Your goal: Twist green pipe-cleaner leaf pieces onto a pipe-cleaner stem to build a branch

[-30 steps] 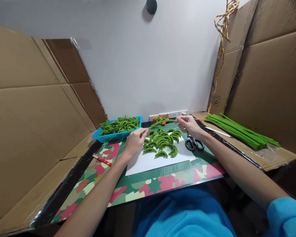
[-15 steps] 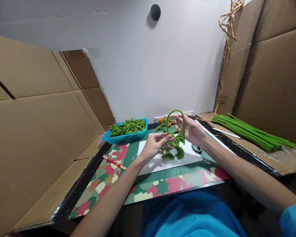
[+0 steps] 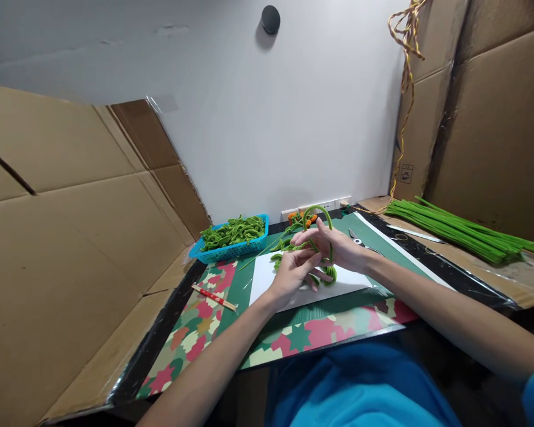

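A green pipe cleaner (image 3: 317, 207) stands up in an arch between my hands, its ends coming close together. My left hand (image 3: 293, 274) pinches it low down, thumb against fingers. At its other side my right hand (image 3: 342, 248) has the stem between thumb and fingers, the fingers reaching left over my left hand. Under both hands lies a white sheet (image 3: 262, 281) with several curled green pipe cleaner pieces (image 3: 330, 274), partly hidden. Scissors (image 3: 358, 241) lie just beyond my right wrist.
A blue basket (image 3: 231, 252) of bent green pieces stands back left. Orange flowers (image 3: 310, 218) lie near the wall socket strip. Wrapped chopsticks (image 3: 214, 296) rest left. Straight green pipe cleaners (image 3: 467, 232) are bundled right, beside a white blade-like strip (image 3: 416, 233). Cardboard walls (image 3: 71, 255) flank the table.
My hands have come together, the right one moving down beside the left. The arch has narrowed and its ends have drawn closer. The view has shifted slightly.
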{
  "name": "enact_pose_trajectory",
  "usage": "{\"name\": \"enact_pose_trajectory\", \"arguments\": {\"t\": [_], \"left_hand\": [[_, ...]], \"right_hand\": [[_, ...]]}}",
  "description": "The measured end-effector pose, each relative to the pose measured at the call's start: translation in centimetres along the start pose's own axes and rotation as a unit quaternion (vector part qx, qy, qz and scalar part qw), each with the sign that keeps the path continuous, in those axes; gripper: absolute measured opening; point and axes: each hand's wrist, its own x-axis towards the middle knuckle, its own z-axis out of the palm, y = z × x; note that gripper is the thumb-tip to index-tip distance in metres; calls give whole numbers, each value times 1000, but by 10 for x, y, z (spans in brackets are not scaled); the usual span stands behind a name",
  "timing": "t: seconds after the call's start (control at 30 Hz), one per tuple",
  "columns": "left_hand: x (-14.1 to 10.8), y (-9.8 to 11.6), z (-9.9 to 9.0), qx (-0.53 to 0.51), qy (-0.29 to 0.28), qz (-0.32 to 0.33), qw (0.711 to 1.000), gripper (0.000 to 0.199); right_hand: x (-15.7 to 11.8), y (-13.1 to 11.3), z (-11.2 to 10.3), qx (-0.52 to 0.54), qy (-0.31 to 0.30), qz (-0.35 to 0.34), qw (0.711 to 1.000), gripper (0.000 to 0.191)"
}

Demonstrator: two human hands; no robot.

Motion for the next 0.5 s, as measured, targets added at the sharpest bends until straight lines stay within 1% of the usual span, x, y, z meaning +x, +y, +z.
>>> {"name": "enact_pose_trajectory", "arguments": {"t": [0.1,0.13,0.23,0.27,0.33,0.4,0.5], "left_hand": [[1,2,-1,-12,15,7,1000,55],[0,2,-2,-16,12,10,1000,58],[-1,4,0,-30,-16,0,999,79],[-1,4,0,-35,-26,-9,999,80],[-1,4,2,-43,-32,-25,998,70],[-1,3,3,-48,-27,-32,998,58],[-1,2,3,-43,-23,-30,998,53]], "right_hand": [[1,3,2,-10,-9,8,1000,70],[2,5,2,-15,0,7,1000,71],[4,8,1,-35,40,-8,999,72],[4,9,0,-42,50,-16,998,71],[5,9,-1,-56,65,-32,996,70],[5,10,-2,-69,81,-40,994,68],[3,9,-2,-73,93,-32,993,66]]}}
